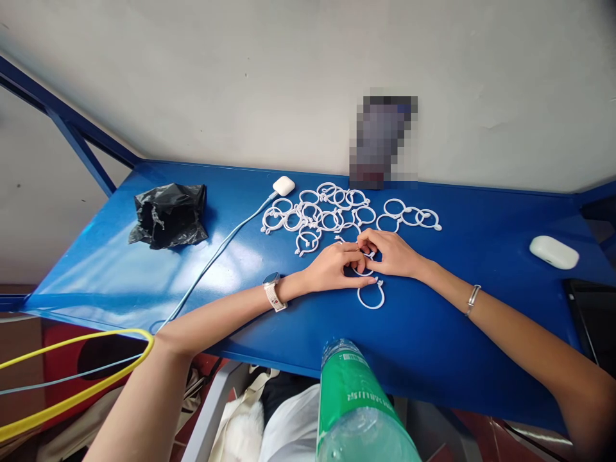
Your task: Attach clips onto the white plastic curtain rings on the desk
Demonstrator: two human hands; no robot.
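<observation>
My left hand and my right hand meet over the blue table, fingers bent and closed on a white plastic curtain ring. Much of that ring is hidden behind the fingers. Just below, another white ring with a small open clasp at its top lies flat, close to my left thumb. Beyond my hands spreads a loose pile of several white rings, many overlapping. To the right of the pile, a smaller group of rings lies on the tabletop.
A green-labelled bottle stands at the near edge. At left sits a crumpled black plastic bag. A white charger trails a pale cable. On the right are a white earbud case and a dark device.
</observation>
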